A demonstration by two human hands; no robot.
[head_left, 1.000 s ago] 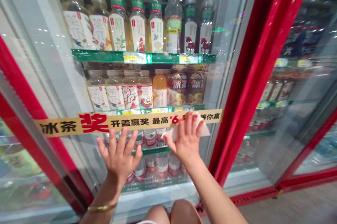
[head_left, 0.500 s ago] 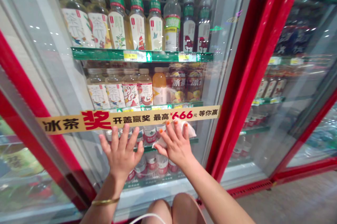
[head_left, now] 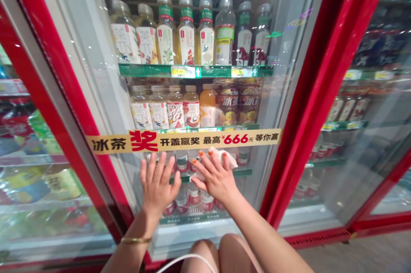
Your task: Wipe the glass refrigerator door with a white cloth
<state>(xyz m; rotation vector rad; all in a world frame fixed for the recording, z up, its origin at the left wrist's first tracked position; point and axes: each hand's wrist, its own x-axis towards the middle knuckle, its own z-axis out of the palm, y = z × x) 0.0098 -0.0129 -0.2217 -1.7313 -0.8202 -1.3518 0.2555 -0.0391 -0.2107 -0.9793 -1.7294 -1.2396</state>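
My left hand lies flat on the glass door of a drinks fridge, fingers spread, holding nothing. My right hand presses a white cloth flat against the same glass, just under the yellow banner sticker with red and black print. Both hands sit side by side low on the door. A gold bangle circles my left wrist. Behind the glass stand rows of tea bottles on green shelves.
Red door frames run at the left and right of the glass. A second fridge door stands to the right, more stocked shelves to the left. My knees show at the bottom, close to the fridge base.
My right hand slid the cloth down and left from the banner's right end to just under it. The left hand stayed flat on the glass. The view shifted left.
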